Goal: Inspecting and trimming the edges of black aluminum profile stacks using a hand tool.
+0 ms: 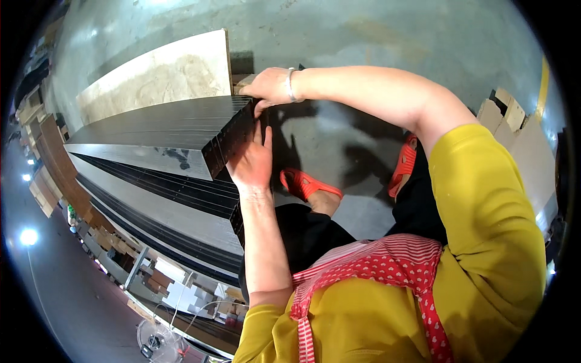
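A stack of long dark grey panels (163, 124) stands in front of me to the left, with its short ends facing me. My left hand (250, 162) lies flat against those ends, fingers stretched out and apart. At the far corner of the stack my right hand (269, 88) grips the edge, its fingers bent over the corner and partly hidden. A silver bracelet (292, 85) circles the right wrist. Just beyond the dark panels stands a pale, stained board (163, 69). More dark panels (163, 206) lie in layers on the near side, below the left hand.
Grey concrete floor (339, 36) stretches beyond the stack. My feet in red sandals (305, 183) are close to the panel ends. Cardboard pieces (520, 133) stand at the right. A fan (158, 340) and shelving with boxes (175, 284) are at the lower left.
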A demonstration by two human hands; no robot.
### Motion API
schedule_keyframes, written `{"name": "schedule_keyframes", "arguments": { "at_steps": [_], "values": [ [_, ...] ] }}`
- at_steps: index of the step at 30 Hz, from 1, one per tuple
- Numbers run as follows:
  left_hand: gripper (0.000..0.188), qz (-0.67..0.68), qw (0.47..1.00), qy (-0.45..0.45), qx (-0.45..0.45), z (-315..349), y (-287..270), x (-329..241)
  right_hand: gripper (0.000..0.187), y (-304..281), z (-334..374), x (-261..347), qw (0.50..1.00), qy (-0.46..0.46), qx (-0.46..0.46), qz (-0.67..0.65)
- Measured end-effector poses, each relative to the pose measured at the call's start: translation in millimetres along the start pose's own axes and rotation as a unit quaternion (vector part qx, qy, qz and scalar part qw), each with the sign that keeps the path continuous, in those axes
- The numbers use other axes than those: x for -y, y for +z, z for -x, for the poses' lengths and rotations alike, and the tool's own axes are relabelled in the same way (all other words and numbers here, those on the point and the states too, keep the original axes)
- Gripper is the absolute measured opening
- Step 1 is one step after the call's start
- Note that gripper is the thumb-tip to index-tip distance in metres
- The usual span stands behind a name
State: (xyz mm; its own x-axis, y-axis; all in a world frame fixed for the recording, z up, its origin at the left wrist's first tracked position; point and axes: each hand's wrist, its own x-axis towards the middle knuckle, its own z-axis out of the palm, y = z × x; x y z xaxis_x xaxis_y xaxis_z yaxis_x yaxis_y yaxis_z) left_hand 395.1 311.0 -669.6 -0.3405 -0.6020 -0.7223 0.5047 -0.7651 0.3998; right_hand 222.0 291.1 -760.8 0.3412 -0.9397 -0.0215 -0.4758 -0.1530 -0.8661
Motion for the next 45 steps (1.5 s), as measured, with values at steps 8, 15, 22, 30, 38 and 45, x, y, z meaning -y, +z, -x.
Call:
{"name": "schedule_keyframes", "arguments": {
  "at_steps": [8,15,22,30,38,45],
  "values": [
    [0.055,-0.011,0.999,0.011,-0.045,0.4,2.4,1.6,0.040,-12.2,-20.8,-6.4,0.989,-0.080,0.070,0.106],
    [0.058,-0.002,1.000,-0.009,-0.021,1.4,1.8,2.1,0.040,-12.4,-24.5,-13.5,0.977,-0.136,0.079,0.141],
    [0.059,-0.036,0.999,-0.018,-0.004,2.6,6.8,3.0,0.036,-15.4,-32.9,-0.3,0.961,-0.101,0.155,0.205],
    [0.053,-0.025,0.997,0.038,-0.067,4.9,-1.3,-9.1,0.037,-8.7,5.6,-25.2,0.996,0.051,-0.018,-0.065],
    [0.046,-0.389,0.908,0.107,-0.116,-3.9,-9.5,22.1,0.060,10.7,19.6,13.4,0.983,0.060,-0.016,-0.172],
    [0.035,-0.624,0.722,0.284,-0.096,-33.4,-25.0,19.7,0.061,13.7,2.7,-0.1,0.995,-0.041,-0.077,-0.058]
  ]
}}
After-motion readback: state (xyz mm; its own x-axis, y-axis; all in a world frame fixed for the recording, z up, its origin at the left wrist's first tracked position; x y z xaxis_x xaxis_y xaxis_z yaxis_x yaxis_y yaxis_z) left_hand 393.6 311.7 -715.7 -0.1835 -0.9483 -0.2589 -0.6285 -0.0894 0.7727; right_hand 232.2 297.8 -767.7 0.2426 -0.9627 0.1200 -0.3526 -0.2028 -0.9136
